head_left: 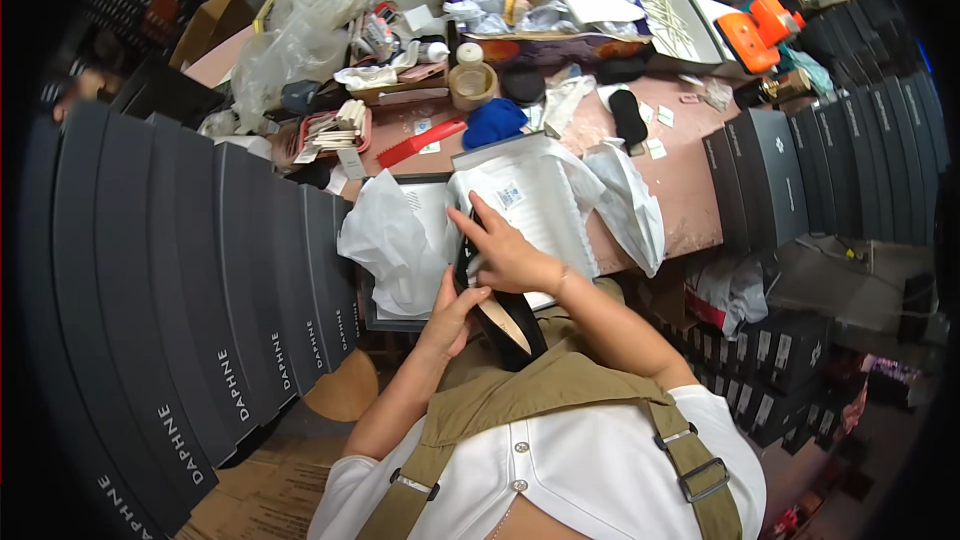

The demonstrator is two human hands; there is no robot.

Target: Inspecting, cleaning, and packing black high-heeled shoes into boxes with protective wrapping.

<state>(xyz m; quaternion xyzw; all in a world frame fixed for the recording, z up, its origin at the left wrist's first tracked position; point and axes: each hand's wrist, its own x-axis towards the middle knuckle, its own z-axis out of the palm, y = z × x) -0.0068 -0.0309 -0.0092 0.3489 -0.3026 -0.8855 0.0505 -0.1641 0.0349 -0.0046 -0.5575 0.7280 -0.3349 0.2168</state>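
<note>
plainly, both hands meet on a black shoe (505, 325) held just above the lap, close to the body and in front of the table (690, 190) edge. the left hand (450, 320) wraps the shoe from the left, fingers closed around its side, so it carries the weight and keeps the pale insole turned up. the right hand (510, 255) lies over the upper end of the shoe, fingers curled down onto it, one finger stretched toward the open shoebox (545, 205); whether it pinches something small there or only presses the shoe i cannot tell. held this way the shoe is steady and its inside is open to view.

the box sits just beyond the hands at the near edge of the table, lined in white, with white tissue paper (395, 240) spilling over its left side and more hanging off the right. the paper crowds the box mouth and lies nearest the hands.

farther back the table is cluttered: a red comb (420, 142), a blue cloth (493, 123), a tape roll (472, 86), a clear plastic bag (295, 35), an orange tool (760, 30). tall stacks of dark boxes (200, 290) wall in the left side, and more stand at the right, leaving a narrow working space.
</note>
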